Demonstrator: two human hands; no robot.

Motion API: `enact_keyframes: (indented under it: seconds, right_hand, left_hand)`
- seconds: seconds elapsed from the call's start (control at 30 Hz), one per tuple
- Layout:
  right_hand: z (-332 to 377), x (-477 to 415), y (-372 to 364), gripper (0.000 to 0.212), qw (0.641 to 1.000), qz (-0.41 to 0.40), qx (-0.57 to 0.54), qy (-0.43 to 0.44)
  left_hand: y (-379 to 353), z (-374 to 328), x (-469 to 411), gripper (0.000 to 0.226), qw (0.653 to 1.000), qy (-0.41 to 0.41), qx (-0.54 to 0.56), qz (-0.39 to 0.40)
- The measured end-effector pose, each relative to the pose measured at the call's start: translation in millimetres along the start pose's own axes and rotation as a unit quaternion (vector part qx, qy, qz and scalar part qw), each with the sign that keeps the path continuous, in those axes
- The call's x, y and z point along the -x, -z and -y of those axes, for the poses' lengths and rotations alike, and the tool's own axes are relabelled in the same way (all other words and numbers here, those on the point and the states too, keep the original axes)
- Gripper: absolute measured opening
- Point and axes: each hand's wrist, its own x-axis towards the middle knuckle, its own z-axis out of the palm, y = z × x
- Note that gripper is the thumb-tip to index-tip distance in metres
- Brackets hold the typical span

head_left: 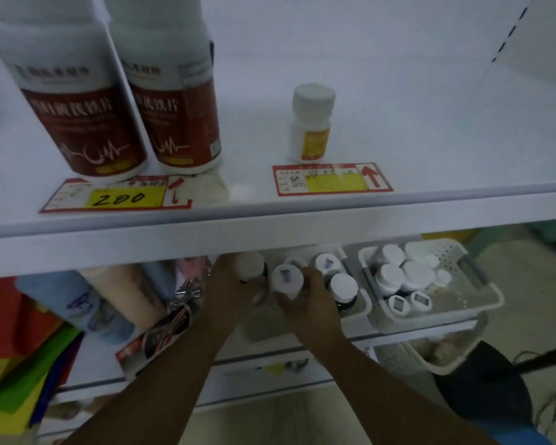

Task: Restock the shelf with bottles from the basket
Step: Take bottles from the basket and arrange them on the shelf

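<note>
The upper shelf (430, 130) is giving you a wide bare stretch running from the small yellow-label bottle (312, 123) out to its right edge. There's also a gap between that bottle and the two big red-label bottles (87, 117) crowding the left end. Price tags (333, 179) are lying along the front edge.

That shelf's front lip is hanging right over your hands (the caps are sitting just under it). Your left hand (228, 293) is curling its fingers round a white-capped bottle (250, 266), blurry but clearly held. Your right hand (312, 303) is gripping a second white-capped bottle (287, 278) just beside it, fingers wrapping its side.

Both bottles are sitting at the left end of the near basket (365, 308), where more bottles (343, 286) are standing upright. Another basket (491, 297), also holding bottles, is sitting just to its right.
</note>
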Motion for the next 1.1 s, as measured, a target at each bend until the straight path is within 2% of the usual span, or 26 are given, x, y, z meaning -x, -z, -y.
enact_keyframes:
  seconds: [0.07, 0.13, 0.23, 0.33, 0.37, 0.43, 0.5, 0.6, 0.73, 0.83, 1.1]
  right_hand:
    - [15, 10, 18, 0.039, 0.992, 0.030, -0.122, 0.009]
    - [32, 22, 39, 0.032, 0.976, 0.073, -0.206, 0.007]
    - [54, 51, 72, 0.024, 0.951, 0.126, -0.281, 0.005]
    - [72, 82, 103, 0.015, 0.932, 0.123, -0.342, -0.009]
    - [80, 93, 113, 0.017, 0.924, 0.132, -0.359, -0.009]
    - [99, 114, 128, 0.037, 0.916, 0.163, -0.365, 0.023]
    - [117, 134, 141, 0.054, 0.908, 0.203, -0.357, 0.080]
    - [141, 160, 158, 0.066, 0.896, 0.237, -0.359, 0.110]
    - [162, 181, 163, 0.050, 0.894, 0.222, -0.342, 0.184]
    - [178, 196, 155, 0.047, 0.875, 0.256, -0.348, 0.219]
    - [213, 221, 107, 0.054, 0.833, 0.328, -0.406, 0.185]
  left_hand:
    - [19, -23, 18, 0.051, 0.998, -0.016, 0.055, 0.000]
    - [33, -43, 41, 0.050, 0.995, -0.013, 0.094, 0.014]
    - [48, -69, 84, 0.046, 0.980, 0.013, 0.197, 0.024]
    - [61, -97, 128, 0.038, 0.956, 0.029, 0.291, 0.023]
    - [66, -109, 141, 0.043, 0.948, 0.032, 0.316, 0.024]
    - [75, -133, 165, 0.051, 0.935, 0.029, 0.354, 0.015]
    - [85, -158, 188, 0.046, 0.928, 0.011, 0.372, 0.001]
    - [105, -187, 223, 0.039, 0.926, -0.025, 0.377, -0.024]
    - [130, -206, 258, 0.044, 0.914, -0.040, 0.402, -0.047]
    - [152, -210, 273, 0.044, 0.909, -0.044, 0.412, -0.046]
    - [214, -192, 287, 0.029, 0.909, -0.064, 0.410, -0.049]
